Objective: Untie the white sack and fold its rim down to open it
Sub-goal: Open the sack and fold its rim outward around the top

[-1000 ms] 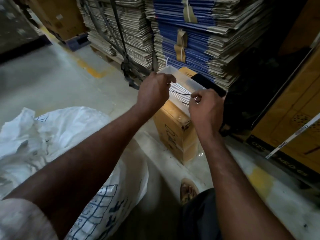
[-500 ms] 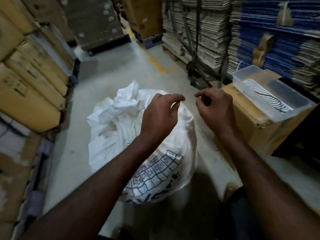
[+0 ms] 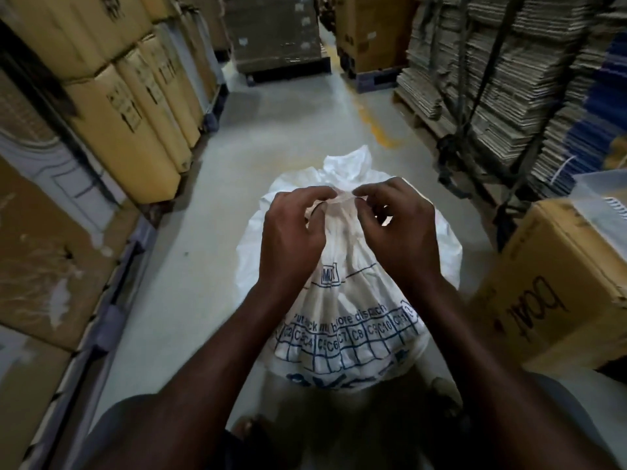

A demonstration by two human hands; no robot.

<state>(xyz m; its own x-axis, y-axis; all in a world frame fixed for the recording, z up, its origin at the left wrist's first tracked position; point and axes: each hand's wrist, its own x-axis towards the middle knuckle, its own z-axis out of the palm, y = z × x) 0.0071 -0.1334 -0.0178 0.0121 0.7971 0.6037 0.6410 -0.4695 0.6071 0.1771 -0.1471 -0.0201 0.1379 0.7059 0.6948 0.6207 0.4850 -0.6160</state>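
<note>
A white woven sack (image 3: 349,300) with blue printed grid and lettering stands on the grey floor right in front of me. Its neck is gathered into a bunch at the top, with crumpled rim fabric (image 3: 349,162) sticking up behind. My left hand (image 3: 291,235) grips the left side of the gathered neck with curled fingers. My right hand (image 3: 397,228) pinches the neck from the right, fingertips almost meeting the left hand's. The tie itself is hidden under my fingers.
Stacked cardboard cartons (image 3: 135,106) line the left of the aisle. A brown box (image 3: 556,283) with a clear plastic tray on it stands at my right. Strapped flat cardboard stacks (image 3: 492,72) fill the right side. Grey floor (image 3: 271,123) runs ahead to pallets.
My view swung left from the plastic tray on the brown box to the sack. Both hands left the tray, crossed over and now hold the sack's gathered neck.
</note>
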